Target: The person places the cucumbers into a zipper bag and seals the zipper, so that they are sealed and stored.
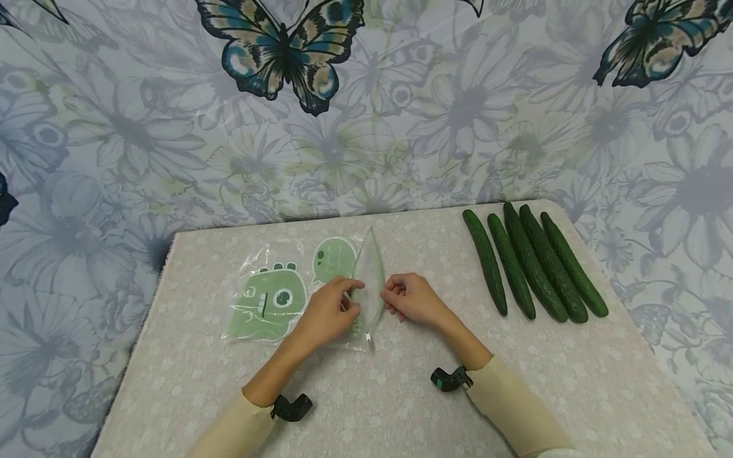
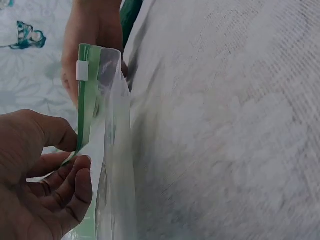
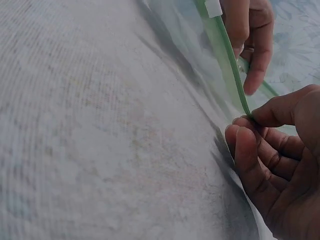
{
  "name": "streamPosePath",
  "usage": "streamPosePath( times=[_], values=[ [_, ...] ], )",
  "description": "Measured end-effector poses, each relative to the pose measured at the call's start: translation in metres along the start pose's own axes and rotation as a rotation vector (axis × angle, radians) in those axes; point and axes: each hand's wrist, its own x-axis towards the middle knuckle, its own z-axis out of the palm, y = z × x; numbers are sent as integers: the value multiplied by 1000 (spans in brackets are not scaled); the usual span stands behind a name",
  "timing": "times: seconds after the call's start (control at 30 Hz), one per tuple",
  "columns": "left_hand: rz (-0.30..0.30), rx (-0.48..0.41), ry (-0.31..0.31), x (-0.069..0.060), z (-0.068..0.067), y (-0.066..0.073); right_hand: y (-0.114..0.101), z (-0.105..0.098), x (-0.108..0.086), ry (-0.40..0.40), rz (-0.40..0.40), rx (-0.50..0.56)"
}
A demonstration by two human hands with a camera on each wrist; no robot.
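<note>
A clear zip bag (image 1: 275,299) printed with green cartoon dinosaurs lies flat on the table, its mouth toward the right and spread apart. With thumb and fingers my left hand (image 1: 329,312) pinches the near-left lip of that mouth. My right hand (image 1: 415,298) pinches the opposite green lip, drawn away from the other. In the left wrist view a white slider (image 2: 82,70) sits on the green zip strip (image 2: 85,110). The right wrist view shows the strip (image 3: 232,60) between thumb and fingertips. Inside the mouth I see only clear plastic.
Several dark green cucumbers (image 1: 535,264) lie side by side at the back right of the cloth-covered table (image 1: 412,401). Behind the table's far edge hangs a butterfly-patterned cloth (image 1: 343,159). A black wrist camera (image 1: 292,407) is strapped to the left forearm, another (image 1: 449,380) to the right.
</note>
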Motion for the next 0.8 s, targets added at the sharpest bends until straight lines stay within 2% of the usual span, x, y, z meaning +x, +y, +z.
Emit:
streamPosePath(
  times=[0.33,0.57,0.8],
  values=[
    [-66,82,119,-7,-29,4,2,-2,-4,-3,3,-59],
    [-70,174,226,-10,-40,-9,6,-3,-8,-23,8,-79],
    [-82,120,263,-9,-57,-19,5,-6,-11,-38,15,-100]
  ],
)
